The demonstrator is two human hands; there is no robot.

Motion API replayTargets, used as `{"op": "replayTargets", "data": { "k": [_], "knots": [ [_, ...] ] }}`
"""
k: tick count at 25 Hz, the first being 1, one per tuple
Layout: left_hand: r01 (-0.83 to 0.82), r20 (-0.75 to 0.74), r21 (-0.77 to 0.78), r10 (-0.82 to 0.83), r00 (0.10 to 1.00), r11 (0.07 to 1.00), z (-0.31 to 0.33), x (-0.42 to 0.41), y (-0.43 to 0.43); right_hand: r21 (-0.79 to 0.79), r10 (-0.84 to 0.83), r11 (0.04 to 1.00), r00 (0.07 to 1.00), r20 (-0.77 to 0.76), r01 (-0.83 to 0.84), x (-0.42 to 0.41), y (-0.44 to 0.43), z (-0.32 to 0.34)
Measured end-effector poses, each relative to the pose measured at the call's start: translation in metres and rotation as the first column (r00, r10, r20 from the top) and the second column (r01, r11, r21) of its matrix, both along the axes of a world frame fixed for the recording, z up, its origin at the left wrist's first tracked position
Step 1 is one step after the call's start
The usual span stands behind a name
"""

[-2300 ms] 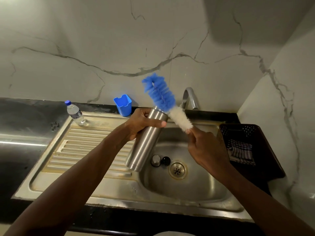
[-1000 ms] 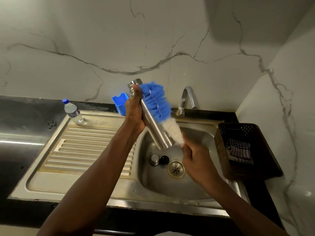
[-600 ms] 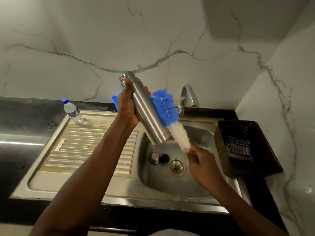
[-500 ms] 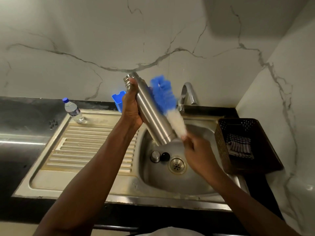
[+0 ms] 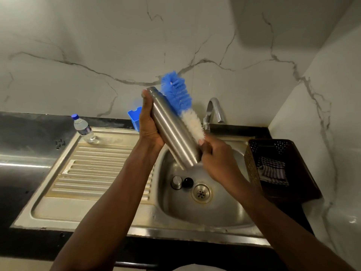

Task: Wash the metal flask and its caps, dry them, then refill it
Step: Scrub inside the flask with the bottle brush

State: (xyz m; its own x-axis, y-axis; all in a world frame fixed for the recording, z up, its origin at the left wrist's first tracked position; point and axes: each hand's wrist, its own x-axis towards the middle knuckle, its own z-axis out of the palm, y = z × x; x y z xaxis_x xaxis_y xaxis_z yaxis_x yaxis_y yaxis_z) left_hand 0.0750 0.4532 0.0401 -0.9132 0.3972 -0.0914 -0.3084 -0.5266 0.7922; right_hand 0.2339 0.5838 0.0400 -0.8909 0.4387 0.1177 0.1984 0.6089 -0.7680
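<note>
near the drain (image 5: 201, 193) lie both caps (image 5: 176, 182).

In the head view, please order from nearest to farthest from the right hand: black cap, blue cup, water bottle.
1. black cap: in the sink bowl, below the right hand.
2. blue cup: at the back, beyond the left hand.
3. water bottle: far left, on the drainboard.

Both bare forearms are extended up from the lower edge and angled inward. The left hand (image 5: 150, 126) is wrapped round the upper flask (image 5: 172, 132), one fingertip seen by its mouth. The right hand (image 5: 216, 157) is curled round the brush (image 5: 181, 102) handle, slightly blurred.
</note>
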Motion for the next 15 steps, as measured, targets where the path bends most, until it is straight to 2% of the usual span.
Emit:
{"op": "replayTargets", "data": {
  "k": [3, 7, 11, 13, 15],
  "knots": [
    [0.017, 0.008, 0.079, -0.018, 1.000, 0.997, 0.007, -0.012, -0.014, -0.107, 0.081, 0.991, 0.996, 0.025, -0.078, 0.034, -0.014, -0.009],
    [-0.064, -0.062, 0.074, 0.069, 0.996, 0.995, 0.008, -0.008, -0.012, -0.346, 0.038, 0.938, 0.996, 0.075, -0.010, 0.028, -0.023, 0.004],
    [-0.071, -0.071, 0.085, 0.077, 0.994, 0.994, 0.018, 0.003, 0.000, -0.286, 0.130, 0.950, 0.991, 0.006, -0.123, 0.017, -0.023, 0.020],
    [-0.072, -0.076, 0.033, 0.075, 0.994, 0.997, 0.016, 0.001, 0.002, -0.332, 0.118, 0.936, 0.993, -0.025, -0.120, 0.017, -0.025, 0.013],
    [-0.111, -0.053, -0.146, 0.104, 0.993, 0.983, 0.016, 0.002, 0.009, -0.398, 0.072, 0.913, 0.995, -0.061, -0.091, 0.014, -0.028, 0.001]
  ]
}}
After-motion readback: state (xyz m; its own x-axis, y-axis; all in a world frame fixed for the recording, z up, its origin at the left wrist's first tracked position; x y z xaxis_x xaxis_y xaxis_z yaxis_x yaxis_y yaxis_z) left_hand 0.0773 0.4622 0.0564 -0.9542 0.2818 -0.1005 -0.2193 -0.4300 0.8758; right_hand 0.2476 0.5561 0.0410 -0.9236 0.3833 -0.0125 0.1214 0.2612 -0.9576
